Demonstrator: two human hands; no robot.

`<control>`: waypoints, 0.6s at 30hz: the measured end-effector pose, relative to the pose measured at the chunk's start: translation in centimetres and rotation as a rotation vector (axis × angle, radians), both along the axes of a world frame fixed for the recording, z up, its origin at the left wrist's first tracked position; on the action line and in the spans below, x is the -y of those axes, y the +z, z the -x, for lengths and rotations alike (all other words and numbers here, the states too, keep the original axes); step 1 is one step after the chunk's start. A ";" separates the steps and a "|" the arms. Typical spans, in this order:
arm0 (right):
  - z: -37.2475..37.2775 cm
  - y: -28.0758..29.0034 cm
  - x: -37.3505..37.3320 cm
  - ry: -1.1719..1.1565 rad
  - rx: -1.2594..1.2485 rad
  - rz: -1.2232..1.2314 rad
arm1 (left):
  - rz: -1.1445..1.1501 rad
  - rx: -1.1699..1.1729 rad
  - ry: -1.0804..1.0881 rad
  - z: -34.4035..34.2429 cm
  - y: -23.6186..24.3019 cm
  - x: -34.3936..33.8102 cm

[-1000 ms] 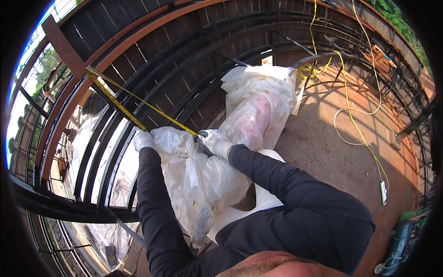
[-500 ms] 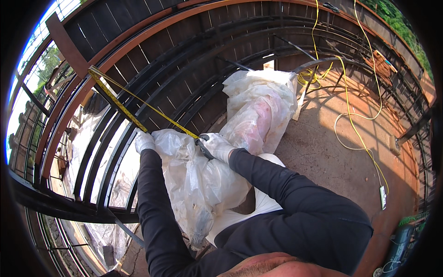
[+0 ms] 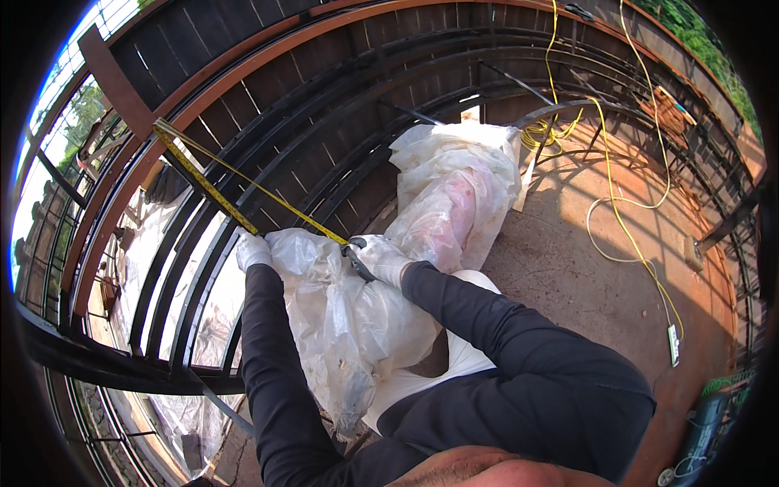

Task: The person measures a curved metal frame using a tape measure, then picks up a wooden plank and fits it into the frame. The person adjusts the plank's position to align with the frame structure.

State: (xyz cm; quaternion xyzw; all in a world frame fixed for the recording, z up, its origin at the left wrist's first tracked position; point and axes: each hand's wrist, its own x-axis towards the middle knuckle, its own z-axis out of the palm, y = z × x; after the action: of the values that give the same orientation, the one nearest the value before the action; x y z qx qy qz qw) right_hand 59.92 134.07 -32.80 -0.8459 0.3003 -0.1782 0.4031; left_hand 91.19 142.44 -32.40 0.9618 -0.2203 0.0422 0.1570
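Observation:
My left hand [image 3: 253, 249], in a white glove, is closed on a strip of yellow measuring tape [image 3: 203, 183], which runs up to the reddish-brown steel beam at upper left. A second length of tape slants from there down to my right hand [image 3: 381, 258], also gloved, which grips the black tape measure case [image 3: 357, 261]. Both hands are just above crumpled translucent plastic sheeting [image 3: 341, 325]. Another wrapped bundle [image 3: 450, 199], pinkish under the plastic, lies beyond my right hand.
Curved black steel rails [image 3: 178, 268] and brown beams [image 3: 122, 187] ring the left and back. Yellow cords [image 3: 617, 211] trail over the concrete floor [image 3: 552, 252] to a white power strip [image 3: 673, 345]. A dark cylinder with green hose [image 3: 698, 430] is at lower right.
Compared with a second ago, both hands and the tape sit slightly lower in the picture, along with the surroundings. The grips look the same.

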 end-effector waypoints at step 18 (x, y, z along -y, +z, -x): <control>0.5 0.5 0.1 0.008 0.015 -0.005 | -0.036 -0.033 -0.015 0.1 0.2 0.3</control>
State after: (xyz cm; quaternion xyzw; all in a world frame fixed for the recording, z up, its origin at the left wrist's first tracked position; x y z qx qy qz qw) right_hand 59.42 134.00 -32.27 -0.8448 0.2945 -0.1821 0.4079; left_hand 91.11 142.17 -32.20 0.9633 -0.2257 0.0214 0.1438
